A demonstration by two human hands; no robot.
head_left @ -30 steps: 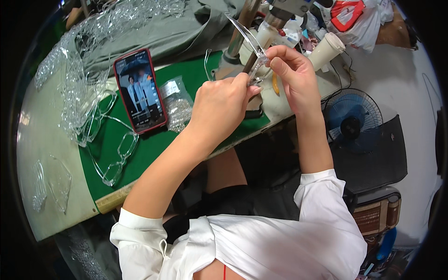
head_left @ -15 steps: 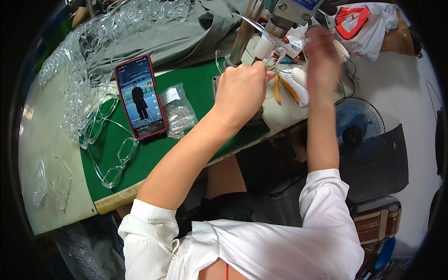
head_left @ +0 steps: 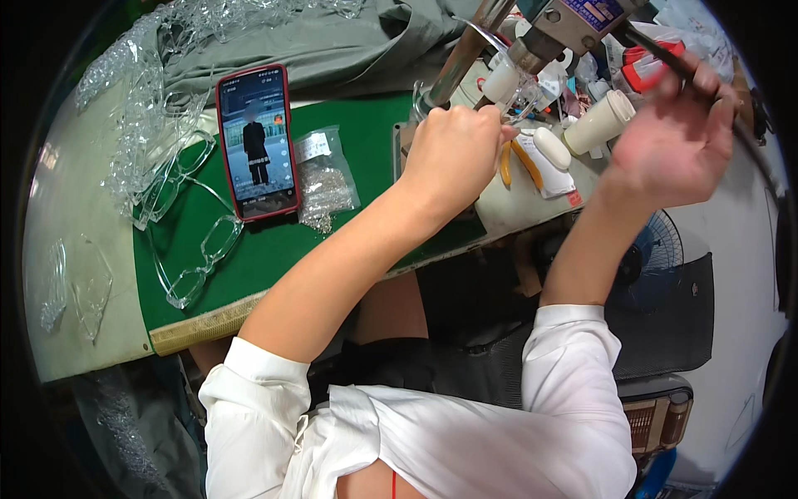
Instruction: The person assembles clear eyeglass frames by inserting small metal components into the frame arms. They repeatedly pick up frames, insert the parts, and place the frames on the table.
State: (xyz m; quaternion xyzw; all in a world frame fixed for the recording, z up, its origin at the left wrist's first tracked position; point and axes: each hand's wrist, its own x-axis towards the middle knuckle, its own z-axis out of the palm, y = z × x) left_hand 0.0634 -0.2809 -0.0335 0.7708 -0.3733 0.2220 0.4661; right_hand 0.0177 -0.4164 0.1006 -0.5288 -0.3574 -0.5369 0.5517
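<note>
Over the green-covered table [head_left: 266, 254], my left fingers [head_left: 480, 125] pinch clear glasses [head_left: 525, 98] at the press [head_left: 578, 25], probably for steadiness, while my right fingers [head_left: 721, 116] curl around its lever [head_left: 661, 52].

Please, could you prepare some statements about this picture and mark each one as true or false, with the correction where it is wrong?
1. The right hand holds a dark lever. True.
2. The left hand is spread flat. False: it is curled closed.
3. The phone lies to the right of the small clear bag. False: it lies to the left.
4. A clear eyeglass frame lies on the green mat. True.
5. The person's sleeves are black. False: they are white.
</note>
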